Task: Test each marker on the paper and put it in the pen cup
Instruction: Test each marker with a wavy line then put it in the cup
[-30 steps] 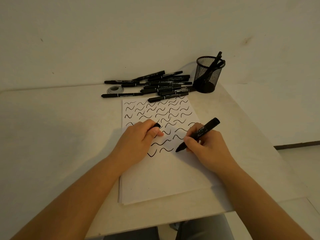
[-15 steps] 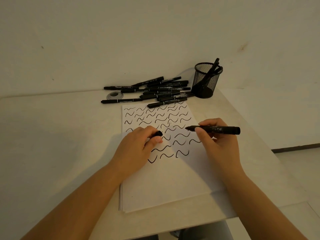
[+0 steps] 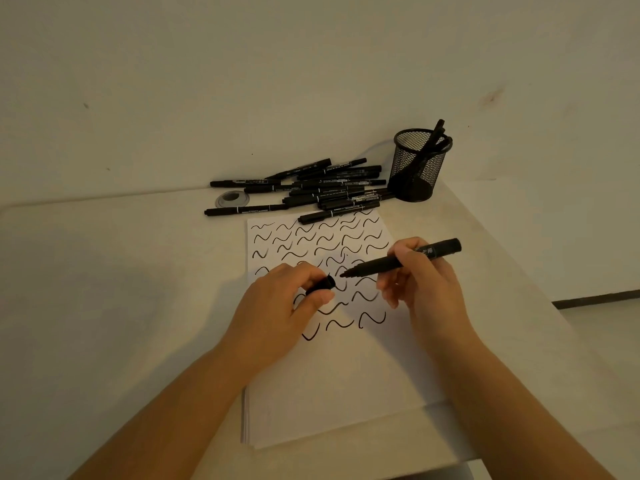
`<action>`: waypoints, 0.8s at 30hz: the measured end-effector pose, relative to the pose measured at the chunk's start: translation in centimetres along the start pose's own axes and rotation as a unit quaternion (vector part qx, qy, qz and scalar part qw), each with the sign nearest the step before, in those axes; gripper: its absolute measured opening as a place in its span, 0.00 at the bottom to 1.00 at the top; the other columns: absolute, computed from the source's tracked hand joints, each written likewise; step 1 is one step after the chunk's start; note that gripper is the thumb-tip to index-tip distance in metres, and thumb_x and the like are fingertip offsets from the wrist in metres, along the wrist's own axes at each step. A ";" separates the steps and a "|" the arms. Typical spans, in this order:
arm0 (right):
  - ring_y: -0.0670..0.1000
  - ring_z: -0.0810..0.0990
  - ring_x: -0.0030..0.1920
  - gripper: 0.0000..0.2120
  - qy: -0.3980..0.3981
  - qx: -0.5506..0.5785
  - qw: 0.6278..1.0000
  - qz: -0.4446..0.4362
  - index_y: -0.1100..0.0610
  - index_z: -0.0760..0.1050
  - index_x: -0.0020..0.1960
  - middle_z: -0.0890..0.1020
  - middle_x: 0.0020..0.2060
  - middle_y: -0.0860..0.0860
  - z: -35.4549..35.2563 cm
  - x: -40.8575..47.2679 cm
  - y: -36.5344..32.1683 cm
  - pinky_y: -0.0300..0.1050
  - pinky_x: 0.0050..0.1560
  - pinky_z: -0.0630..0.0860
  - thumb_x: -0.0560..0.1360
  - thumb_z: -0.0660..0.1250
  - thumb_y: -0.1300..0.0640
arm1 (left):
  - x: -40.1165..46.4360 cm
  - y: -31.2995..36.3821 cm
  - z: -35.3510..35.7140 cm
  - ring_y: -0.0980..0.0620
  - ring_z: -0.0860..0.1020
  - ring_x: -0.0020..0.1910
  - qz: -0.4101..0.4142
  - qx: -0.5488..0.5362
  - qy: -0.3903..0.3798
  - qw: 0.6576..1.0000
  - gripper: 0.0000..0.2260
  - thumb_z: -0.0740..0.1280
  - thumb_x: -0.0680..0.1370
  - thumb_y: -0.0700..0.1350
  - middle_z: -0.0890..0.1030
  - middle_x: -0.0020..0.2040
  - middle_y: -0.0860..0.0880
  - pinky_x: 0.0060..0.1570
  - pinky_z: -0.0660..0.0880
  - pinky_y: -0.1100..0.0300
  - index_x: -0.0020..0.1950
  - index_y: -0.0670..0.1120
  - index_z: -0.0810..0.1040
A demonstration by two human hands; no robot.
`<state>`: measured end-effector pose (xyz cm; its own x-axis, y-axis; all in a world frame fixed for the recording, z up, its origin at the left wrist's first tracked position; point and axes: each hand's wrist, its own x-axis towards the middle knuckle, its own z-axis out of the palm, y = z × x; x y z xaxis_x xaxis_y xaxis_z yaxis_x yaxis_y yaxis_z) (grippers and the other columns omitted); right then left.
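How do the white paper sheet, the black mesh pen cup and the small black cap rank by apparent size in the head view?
1. White paper sheet, clearly largest.
2. Black mesh pen cup; it stands farther from the camera.
3. Small black cap, pinched in the left hand, clearly smallest although nearer.

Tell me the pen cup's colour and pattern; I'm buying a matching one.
Black wire mesh pen cup, seen in the head view.

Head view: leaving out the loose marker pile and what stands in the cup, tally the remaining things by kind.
Marker, held by the right hand: 1
Cap, held by the left hand: 1
Pen cup: 1
Paper stack: 1
Grey disc: 1
Total: 5
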<state>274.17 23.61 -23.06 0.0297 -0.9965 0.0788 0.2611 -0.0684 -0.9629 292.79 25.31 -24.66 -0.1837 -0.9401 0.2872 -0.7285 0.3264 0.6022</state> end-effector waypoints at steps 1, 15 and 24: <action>0.48 0.74 0.24 0.10 -0.003 -0.005 1.000 -0.002 0.55 0.71 0.37 0.78 0.24 0.51 0.0 0.0 0.0 0.38 0.24 0.70 0.77 0.59 0.59 | 0.0 0.1 0.1 0.66 0.72 0.45 0.002 0.000 -0.003 1.000 0.07 0.63 0.76 0.53 0.73 0.41 0.66 0.42 0.68 0.69 0.52 0.54 0.76; 0.45 0.71 0.22 0.10 -0.073 -0.091 0.993 -0.027 0.56 0.72 0.33 0.75 0.20 0.49 0.4 -0.8 0.3 0.35 0.25 0.68 0.73 0.64 0.57 | -0.5 1.3 -0.2 0.60 0.72 0.41 0.037 -0.002 -0.014 0.999 0.15 0.58 0.74 0.59 0.73 0.37 0.62 0.38 0.65 0.68 0.50 0.53 0.78; 0.49 0.66 0.19 0.14 -0.068 -0.032 0.997 -0.017 0.52 0.74 0.27 0.71 0.17 0.50 0.6 -0.6 1.3 0.34 0.22 0.63 0.70 0.59 0.54 | -0.5 2.8 0.3 0.59 0.68 0.38 0.081 -0.004 0.004 0.997 0.18 0.54 0.76 0.55 0.72 0.37 0.58 0.37 0.65 0.69 0.49 0.46 0.78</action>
<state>275.10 24.15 -24.20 0.1527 -0.9780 0.1424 0.2027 -0.1100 -0.9730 290.67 26.66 -23.32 -0.2939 -0.8739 0.3873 -0.6839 0.4753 0.5535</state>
